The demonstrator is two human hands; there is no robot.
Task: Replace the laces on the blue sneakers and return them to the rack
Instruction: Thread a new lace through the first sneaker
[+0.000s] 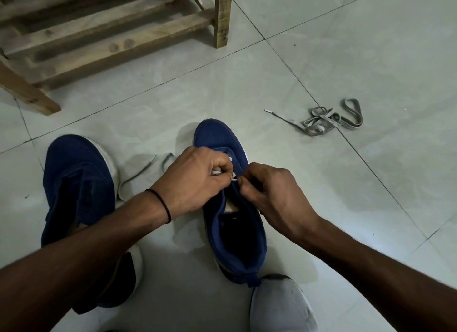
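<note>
Both hands are working over a blue sneaker (218,134) that is standing upright on the tiled floor (346,47), toe pointing away, approx. mid-view. The left hand (195,176), w/ a black band (162,203) circling its wrist, is curling over the eyelet area, thumb & fingers pinching a white lace (215,171). The right hand (274,195) is pinching the same lace's other visible bit at the edge of the upper, fingertips of the two hands nearly touching. The second blue sneaker (76,163) is sitting on the floor to the left, its heel end passing under the left forearm. A loose grey lace (138,173) is lying btwn the two sneakers, just beside the second one's white sole. A tangled grey lace (331,120) is lying on the floor well apart to the right. The wooden shoe rack (99,35) is standing at top left, well apart from both sneakers. A grey fabric shape (279,304) is showing just behind the first sneaker's heel; can't tell what it is.
</note>
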